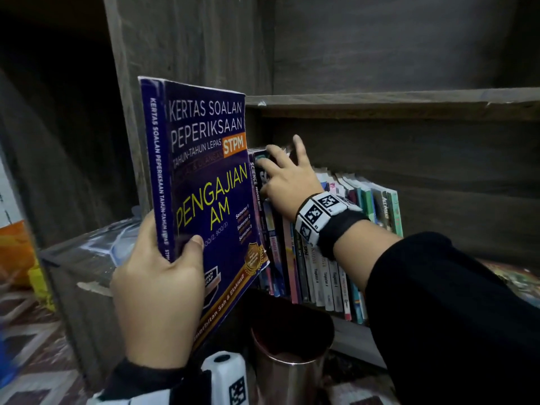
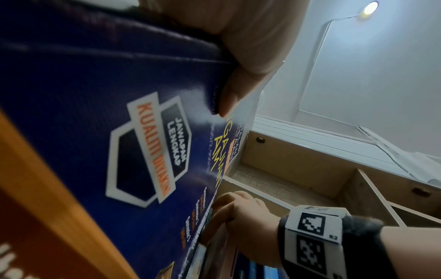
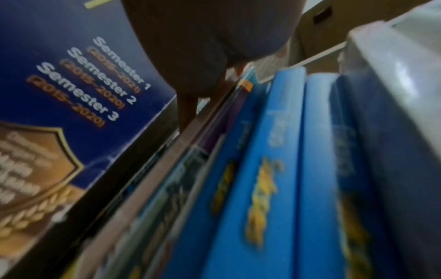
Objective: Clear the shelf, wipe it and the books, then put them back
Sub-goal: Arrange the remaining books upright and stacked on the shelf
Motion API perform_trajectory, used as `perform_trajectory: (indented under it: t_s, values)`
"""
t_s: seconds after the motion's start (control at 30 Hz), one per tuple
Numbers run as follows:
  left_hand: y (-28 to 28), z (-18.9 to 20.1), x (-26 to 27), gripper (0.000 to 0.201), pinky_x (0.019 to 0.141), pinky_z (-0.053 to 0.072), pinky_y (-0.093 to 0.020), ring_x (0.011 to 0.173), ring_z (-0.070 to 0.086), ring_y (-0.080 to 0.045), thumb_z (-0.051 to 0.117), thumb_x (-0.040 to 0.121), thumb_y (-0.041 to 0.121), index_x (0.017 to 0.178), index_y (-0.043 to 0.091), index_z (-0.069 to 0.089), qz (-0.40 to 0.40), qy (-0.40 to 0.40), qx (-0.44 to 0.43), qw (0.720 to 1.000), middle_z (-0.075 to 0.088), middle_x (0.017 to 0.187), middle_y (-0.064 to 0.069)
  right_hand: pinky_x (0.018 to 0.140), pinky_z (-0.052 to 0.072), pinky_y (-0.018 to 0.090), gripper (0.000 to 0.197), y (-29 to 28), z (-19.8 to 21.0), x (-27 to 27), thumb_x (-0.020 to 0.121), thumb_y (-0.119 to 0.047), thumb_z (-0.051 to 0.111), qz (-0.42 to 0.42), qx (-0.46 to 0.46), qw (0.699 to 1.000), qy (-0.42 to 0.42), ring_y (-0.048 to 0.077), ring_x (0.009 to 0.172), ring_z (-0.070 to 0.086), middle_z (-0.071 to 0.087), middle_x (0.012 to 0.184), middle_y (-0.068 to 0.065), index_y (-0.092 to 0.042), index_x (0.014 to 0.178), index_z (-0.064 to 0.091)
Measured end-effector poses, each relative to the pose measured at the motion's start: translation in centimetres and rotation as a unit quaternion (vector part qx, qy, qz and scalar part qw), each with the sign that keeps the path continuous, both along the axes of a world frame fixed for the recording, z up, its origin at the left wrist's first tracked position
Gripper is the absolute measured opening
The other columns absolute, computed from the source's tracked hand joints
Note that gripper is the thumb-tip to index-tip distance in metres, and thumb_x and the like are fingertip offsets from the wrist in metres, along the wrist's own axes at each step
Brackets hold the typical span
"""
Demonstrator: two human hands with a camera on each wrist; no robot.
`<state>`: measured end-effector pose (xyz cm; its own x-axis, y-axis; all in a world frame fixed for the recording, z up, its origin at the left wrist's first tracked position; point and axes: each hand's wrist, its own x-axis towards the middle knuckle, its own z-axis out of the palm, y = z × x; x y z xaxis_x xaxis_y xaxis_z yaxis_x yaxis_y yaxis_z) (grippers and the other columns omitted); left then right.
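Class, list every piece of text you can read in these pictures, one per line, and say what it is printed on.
"KERTAS SOALAN PEPERIKSAAN", "STPM", "PENGAJIAN AM": front cover of the blue book.
"Semester 1", "Semester 2", "Semester 3": same cover.
"JAWAPAN LENGKAP", "KUALITI DIYAKINI": badge on that cover.
"SCIENCE PROCESS SKILLS": spine of the leftmost shelved book.
Other spines: too small or blurred.

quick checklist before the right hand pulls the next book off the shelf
1. Left hand grips the dark blue paperback exam book by its spine: ok.
2. Right hand rests on the tops of the leftmost upright books, at the black Science book: ok.
3. Right hand's grip round a single book: cannot tell, fingers partly hidden.
4. Row of upright books packed and leaning: not ok, neighbours may tip.
5. Brown metal cup stands below the wooden shelf edge: not ok, a slipped book could hit it.
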<state>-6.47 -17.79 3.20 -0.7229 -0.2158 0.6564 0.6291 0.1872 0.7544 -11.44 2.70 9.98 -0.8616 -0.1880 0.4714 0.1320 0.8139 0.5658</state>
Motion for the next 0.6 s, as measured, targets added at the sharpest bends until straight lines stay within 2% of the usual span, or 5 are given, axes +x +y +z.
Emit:
perform_trajectory:
  t_s: [0.13,0.3,0.47,0.53,0.6]
  values:
    - [-0.4,0.3,-0.2,0.033,0.058,0.036,-0.008,0.062,0.051,0.013,0.069,0.081,0.010,0.096,0.036,0.057,0.003,0.000,0.017,1.000,0.053,0.069,0.029,0.105,-0.015,0.068,0.034,-0.4,0.3,-0.2,0.097,-0.038,0.040,-0.032,-0.020,0.999,-0.036,0.029,0.147,-0.001,0.025,0.156,0.002,-0.034,0.118,0.066]
    - [-0.8,0.1,-0.3,0.030,0.058,0.035,-0.007,0.061,0.052,0.005,0.069,0.080,0.009,0.104,0.027,0.063,0.006,0.009,0.022,1.000,0.054,0.071,0.027,0.101,-0.020,0.069,0.043,0.0,0.2,0.7,0.090,-0.049,0.037,-0.061,0.013,0.995,-0.075,0.034,0.146,-0.012,0.012,0.160,0.001,-0.036,0.124,0.060]
    - [-1.1,0.0,-0.4,0.032,0.058,0.034,0.004,0.064,0.052,0.020,0.070,0.080,0.009,0.094,0.034,0.056,-0.013,0.013,0.039,0.999,0.055,0.070,0.026,0.102,-0.014,0.073,0.040,1.9,0.4,1.8,0.093,-0.045,0.043,-0.027,0.016,0.995,-0.097,0.035,0.145,-0.019,-0.004,0.161,-0.006,-0.045,0.133,0.046]
    - [-1.0,-0.1,-0.6,0.032,0.061,0.037,-0.001,0.067,0.055,0.016,0.070,0.080,0.009,0.094,0.035,0.056,-0.024,0.011,0.054,0.998,0.056,0.071,0.026,0.101,-0.015,0.073,0.041,2.4,0.6,1.9,0.092,-0.050,0.041,-0.017,0.021,0.994,-0.102,0.033,0.145,-0.018,-0.002,0.161,-0.007,-0.047,0.133,0.045]
    - [-0.9,-0.3,-0.8,0.033,0.068,0.042,-0.017,0.072,0.057,0.006,0.071,0.079,0.008,0.093,0.034,0.056,-0.027,0.010,0.064,0.998,0.057,0.074,0.025,0.099,-0.018,0.072,0.041,2.6,0.5,1.9,0.091,-0.055,0.038,-0.011,0.014,0.995,-0.096,0.031,0.146,-0.017,0.003,0.161,-0.007,-0.046,0.129,0.050]
